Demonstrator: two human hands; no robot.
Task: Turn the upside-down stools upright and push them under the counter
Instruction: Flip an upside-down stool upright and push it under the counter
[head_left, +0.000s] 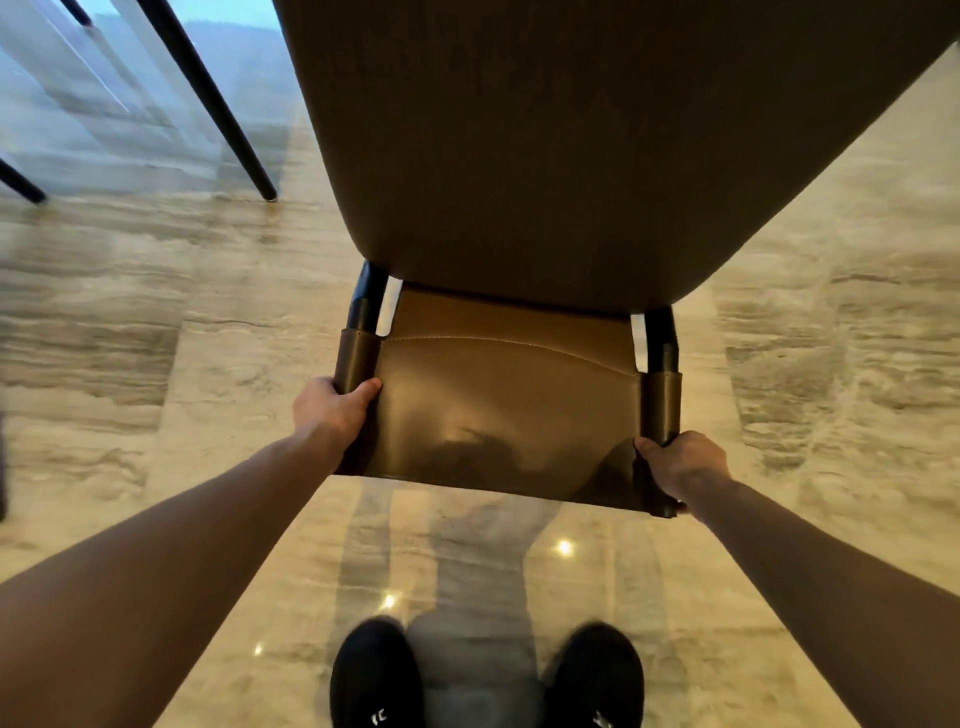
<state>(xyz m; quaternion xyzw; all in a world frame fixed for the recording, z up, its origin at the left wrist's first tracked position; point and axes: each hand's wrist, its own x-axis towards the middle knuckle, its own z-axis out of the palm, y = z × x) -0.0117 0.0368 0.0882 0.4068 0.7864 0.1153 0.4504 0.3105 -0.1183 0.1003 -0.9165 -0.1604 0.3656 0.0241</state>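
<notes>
Far left, thin black legs (208, 98) of another stool stand on the marble floor (104, 364). The left hand (332, 410) is wrapped tight round the left post of the stool's (504, 400) leather backrest, the right hand (680, 465) likewise clamped on the right post, probably an even two-sided hold for steering it under the counter (597, 145), where the seat is already tucked. No readable writing; only small white marks on the shoes (376, 675)

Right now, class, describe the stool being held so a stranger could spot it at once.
Find the dark counter filling the top of the view over the pale marble floor. At its near edge stands the stool, a left hand and right hand gripping its backrest. Unlike the thin black legs at upper left, it is tan leather with stitching.
</notes>
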